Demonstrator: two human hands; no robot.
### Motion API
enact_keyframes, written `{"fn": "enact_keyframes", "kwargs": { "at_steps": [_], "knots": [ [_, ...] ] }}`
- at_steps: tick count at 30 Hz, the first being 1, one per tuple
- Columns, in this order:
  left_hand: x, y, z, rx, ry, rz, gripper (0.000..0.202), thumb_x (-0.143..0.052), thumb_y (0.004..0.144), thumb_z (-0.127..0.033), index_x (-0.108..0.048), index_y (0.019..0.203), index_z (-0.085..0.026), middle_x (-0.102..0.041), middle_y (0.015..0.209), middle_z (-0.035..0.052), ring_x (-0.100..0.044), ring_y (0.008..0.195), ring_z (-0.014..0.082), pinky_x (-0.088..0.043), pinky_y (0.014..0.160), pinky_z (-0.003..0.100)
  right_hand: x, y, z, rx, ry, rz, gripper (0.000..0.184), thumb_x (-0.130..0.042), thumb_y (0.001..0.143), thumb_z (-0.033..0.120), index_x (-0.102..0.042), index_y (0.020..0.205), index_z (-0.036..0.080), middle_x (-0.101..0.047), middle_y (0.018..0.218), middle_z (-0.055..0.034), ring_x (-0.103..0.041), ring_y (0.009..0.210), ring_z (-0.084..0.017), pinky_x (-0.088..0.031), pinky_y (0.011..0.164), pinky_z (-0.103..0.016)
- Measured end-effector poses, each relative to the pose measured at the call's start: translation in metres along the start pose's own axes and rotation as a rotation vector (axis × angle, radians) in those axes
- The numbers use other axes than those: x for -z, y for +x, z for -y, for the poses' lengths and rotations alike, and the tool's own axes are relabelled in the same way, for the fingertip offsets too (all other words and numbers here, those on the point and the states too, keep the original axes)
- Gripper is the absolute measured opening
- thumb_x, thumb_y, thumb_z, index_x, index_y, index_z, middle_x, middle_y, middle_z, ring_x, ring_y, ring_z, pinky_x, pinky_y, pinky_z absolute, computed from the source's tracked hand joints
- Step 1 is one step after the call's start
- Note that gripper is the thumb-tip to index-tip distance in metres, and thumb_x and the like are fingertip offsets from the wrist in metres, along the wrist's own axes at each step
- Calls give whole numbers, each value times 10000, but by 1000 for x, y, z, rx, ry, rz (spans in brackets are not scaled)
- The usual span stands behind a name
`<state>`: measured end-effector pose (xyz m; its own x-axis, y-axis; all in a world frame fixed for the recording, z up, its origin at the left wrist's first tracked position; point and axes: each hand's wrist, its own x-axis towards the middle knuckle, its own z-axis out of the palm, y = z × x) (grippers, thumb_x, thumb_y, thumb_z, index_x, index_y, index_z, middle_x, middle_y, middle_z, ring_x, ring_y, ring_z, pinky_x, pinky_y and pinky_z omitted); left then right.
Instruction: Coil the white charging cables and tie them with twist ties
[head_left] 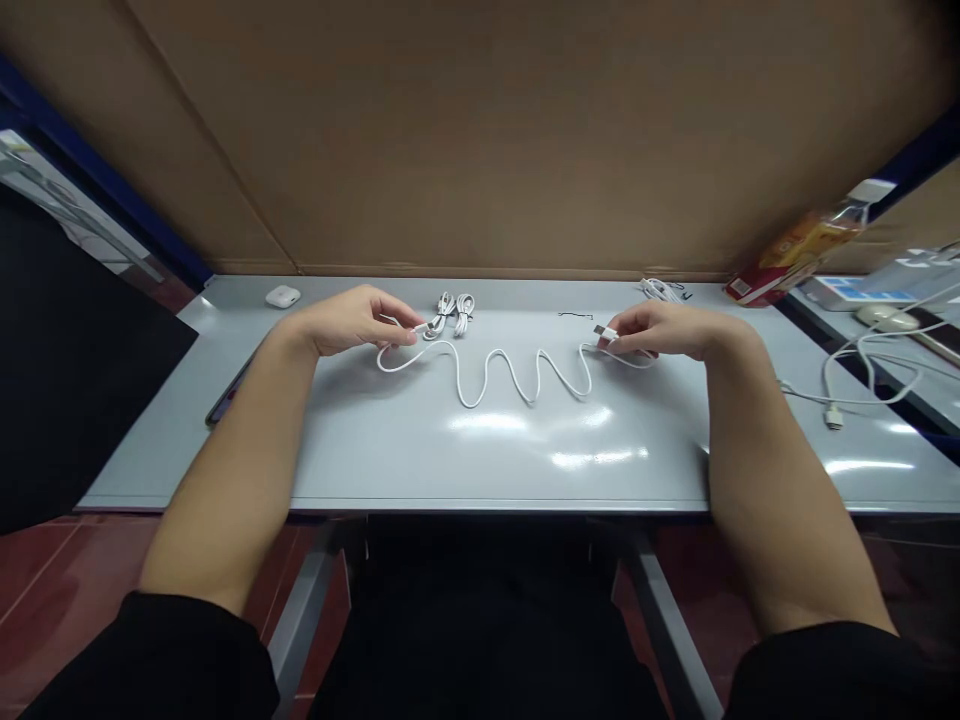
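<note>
A white USB charging cable point(512, 372) lies in loose waves across the table between my hands. My left hand point(367, 322) pinches the cable near its left end, where a small white connector shows at the fingertips. At the other end, my right hand point(649, 330) grips the USB plug, whose metal tip points up and left. Just beyond my left fingertips rest two bundled white cables point(464, 314), coiled and tied in the middle. A thin dark twist tie point(575, 315) lies near my right hand.
A white earbud case point(283, 297) sits at the back left, and a phone point(223, 402) is partly hidden under my left forearm. Another white cable bundle point(660, 290), a tilted drink bottle point(799, 250) and a loose cable point(862, 400) are on the right. Brown cardboard point(480, 140) walls the back.
</note>
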<state>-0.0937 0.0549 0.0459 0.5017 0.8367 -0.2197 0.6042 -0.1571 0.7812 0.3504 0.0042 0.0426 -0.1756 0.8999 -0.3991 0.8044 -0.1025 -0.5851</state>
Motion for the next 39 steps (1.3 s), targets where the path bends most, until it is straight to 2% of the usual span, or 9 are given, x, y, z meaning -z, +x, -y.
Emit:
{"fn": "enact_keyframes", "kwargs": {
  "at_steps": [5,9,11,15,21,27,31,36,39],
  "knots": [
    [2,2,10,-29,-3,1,258,-833,775,-413,-817,978,-254,-730,935,27,-630,769,167,-510,682,279,-2,0,2,-24,13,-27,322,-783,769,384,-749,1071,276,-650,739,-13,-562,659,-185,-459,670,-350],
    [-7,11,15,-56,-53,-17,362,-880,745,-373,-803,1058,-208,-747,933,53,-669,729,161,-556,701,309,-9,3,6,-25,162,30,322,-843,713,338,-699,986,249,-705,746,-37,-603,643,-196,-495,658,-364],
    [-21,16,12,-26,-87,-80,446,-902,732,-393,-780,1110,-190,-762,994,76,-709,748,183,-579,733,354,-14,5,10,-4,235,74,336,-873,684,326,-665,932,236,-743,805,-62,-638,668,-204,-514,656,-366],
    [-66,25,-2,-58,-117,-172,382,-924,673,-361,-780,970,-168,-789,940,114,-749,815,242,-598,732,371,-29,9,24,127,255,143,274,-814,785,360,-609,917,235,-773,910,-66,-666,733,-190,-509,663,-338],
    [-117,24,-24,-253,-68,-193,224,-730,878,-361,-829,1026,-224,-810,1064,74,-753,951,252,-581,865,373,-73,21,52,325,149,-62,243,-772,837,385,-600,791,220,-673,777,-7,-564,645,-135,-396,546,-273],
    [-130,13,-36,-346,42,-139,444,-728,885,-482,-762,1263,-250,-777,1201,72,-708,952,259,-556,861,375,-101,18,73,212,484,-114,272,-803,839,361,-566,843,226,-658,677,-2,-596,578,-144,-435,510,-267],
    [-140,11,-40,-438,180,-173,406,-778,836,-476,-769,1180,-260,-770,1122,46,-673,1040,286,-528,927,394,-104,15,78,147,589,-97,314,-832,818,310,-566,972,245,-653,640,17,-618,563,-164,-499,527,-289],
    [-142,15,-33,-431,198,-248,469,-751,856,-338,-695,1306,-222,-664,1313,107,-640,1165,281,-525,999,420,-105,23,71,184,411,-198,321,-819,804,433,-564,838,241,-640,611,7,-588,549,-169,-399,489,-279],
    [-137,18,-28,-401,139,-260,418,-745,846,-289,-717,1255,-208,-693,1229,109,-667,1097,270,-558,964,418,-103,25,67,262,133,-320,320,-752,831,516,-647,799,216,-621,660,-8,-576,623,-176,-403,574,-295]
  ]
}}
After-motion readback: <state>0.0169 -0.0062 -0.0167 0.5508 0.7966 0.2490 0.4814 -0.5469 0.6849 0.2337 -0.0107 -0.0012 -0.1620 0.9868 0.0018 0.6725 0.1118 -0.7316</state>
